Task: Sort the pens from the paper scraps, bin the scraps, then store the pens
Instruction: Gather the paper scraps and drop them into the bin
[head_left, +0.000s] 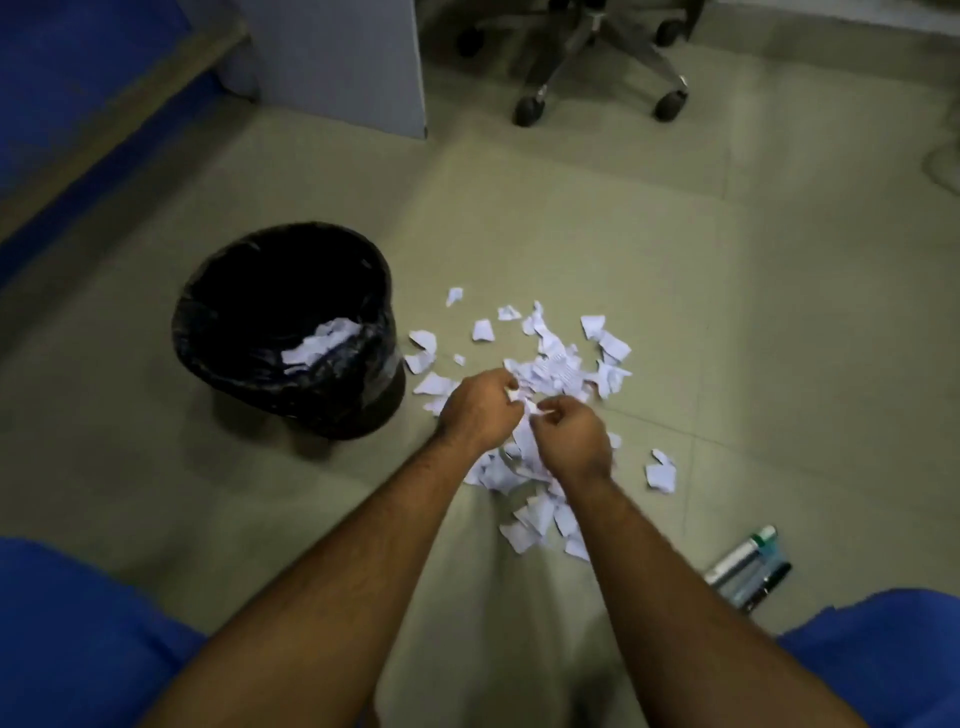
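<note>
On the floor: the job looks partway through, by my reckoning, with the binning under way and the storing not yet begun.

Pens: a small cluster of pens (748, 569) lies at the near right of the floor (753, 291), well apart from the paper. I see no pen left among the scraps, so the sorting looks done, though the pile could hide one.

Bin: the black-lined bin (291, 332) stands left of the pile and already holds a clump of white paper low inside.

Paper scraps: most paper scraps (550, 369) are on the floor, in a loose heap in front of the bin's right side, with strays out toward the right.

Left hand: the left hand (480, 410) is curled over the heap, fingers closed on white bits.

Right hand: the right hand (574, 434) is just beside it, fingers bunched and pinching a scrap.

Left to do: gather and bin the heap, then put away the pens; no pen holder is in sight.
</note>
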